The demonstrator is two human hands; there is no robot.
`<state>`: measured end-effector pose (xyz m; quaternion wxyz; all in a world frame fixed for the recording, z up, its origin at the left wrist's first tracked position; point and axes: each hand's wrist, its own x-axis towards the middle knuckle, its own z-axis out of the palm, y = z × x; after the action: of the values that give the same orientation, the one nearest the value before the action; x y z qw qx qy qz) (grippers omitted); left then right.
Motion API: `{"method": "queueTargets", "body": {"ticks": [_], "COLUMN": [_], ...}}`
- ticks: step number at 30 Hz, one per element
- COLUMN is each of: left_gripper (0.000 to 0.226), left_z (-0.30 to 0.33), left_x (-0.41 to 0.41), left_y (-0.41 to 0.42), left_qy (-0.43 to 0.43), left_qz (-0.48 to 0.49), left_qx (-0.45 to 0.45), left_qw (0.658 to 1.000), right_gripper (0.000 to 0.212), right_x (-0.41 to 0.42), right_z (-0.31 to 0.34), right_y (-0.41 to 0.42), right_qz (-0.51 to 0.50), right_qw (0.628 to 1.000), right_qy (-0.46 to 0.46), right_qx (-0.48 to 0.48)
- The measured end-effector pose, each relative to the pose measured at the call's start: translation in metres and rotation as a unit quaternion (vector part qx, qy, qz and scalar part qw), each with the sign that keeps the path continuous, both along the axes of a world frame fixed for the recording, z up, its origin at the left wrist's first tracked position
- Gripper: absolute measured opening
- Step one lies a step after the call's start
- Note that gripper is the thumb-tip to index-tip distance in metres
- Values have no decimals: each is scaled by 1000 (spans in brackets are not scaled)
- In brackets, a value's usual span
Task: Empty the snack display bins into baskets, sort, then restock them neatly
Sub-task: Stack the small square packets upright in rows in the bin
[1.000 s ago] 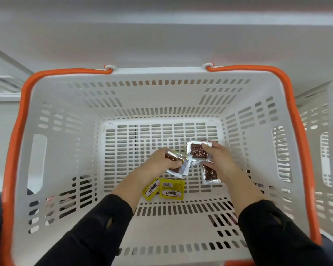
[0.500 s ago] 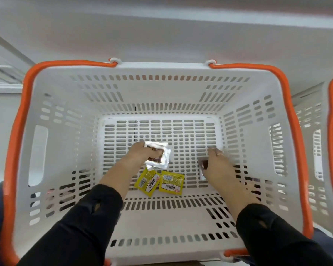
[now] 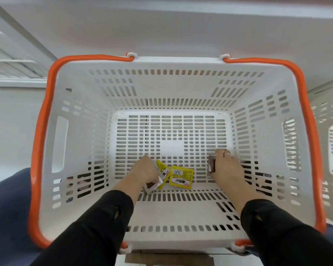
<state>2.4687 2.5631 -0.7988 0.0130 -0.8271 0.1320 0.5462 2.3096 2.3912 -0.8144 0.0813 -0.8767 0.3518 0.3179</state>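
- In the white basket (image 3: 81,116) with the orange rim, both your hands work low near the front of the slotted floor.
- Left hand (image 3: 145,170): fingers curled around a clear-and-silver packet with a dark brown snack (image 3: 152,186). A second ago this hand held it near the middle of the floor; now it is drawn back toward you, just beside the yellow pair.
- Right hand (image 3: 226,167): fingers closed on a second brown snack packet (image 3: 211,166), held on edge at the right side of the floor, near the right wall. A second ago both hands met over a small cluster of these packets at the centre; now they are well apart.
- Yellow sachets, two: the left one (image 3: 162,170) touches your left hand and is partly covered by it; the right one (image 3: 181,176) lies flat, label up, between your hands. Neither has shifted on the floor.
- Floor centre: bare now, so the brown packets have been gathered up.
- Reading for the task: you appear to be sorting, brown packets pulled apart from yellow. Judged from this, the basket is nearly cleared; only the two yellow sachets remain loose.
- Second basket (image 3: 327,131): only its wall shows at the right edge; contents cannot be told.
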Motion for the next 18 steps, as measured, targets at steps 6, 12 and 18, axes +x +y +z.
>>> {"method": "queueTargets", "body": {"ticks": [6, 12, 18], "left_gripper": [34, 33, 20], "left_z": [-7, -8, 4], "left_x": [-6, -3, 13], "left_y": [0, -1, -17], "left_qy": [-8, 47, 4], "left_qz": [6, -13, 55], "left_qx": [-7, -23, -137], "left_qw": [1000, 999, 989], "right_gripper": [58, 25, 21], "right_x": [-1, 9, 50], "right_z": [2, 5, 12], "right_y": [-1, -3, -2], "right_qz": [10, -102, -358], "right_qw": [999, 990, 881], "right_qy": [20, -42, -188], "right_qx": [-27, 88, 246]}}
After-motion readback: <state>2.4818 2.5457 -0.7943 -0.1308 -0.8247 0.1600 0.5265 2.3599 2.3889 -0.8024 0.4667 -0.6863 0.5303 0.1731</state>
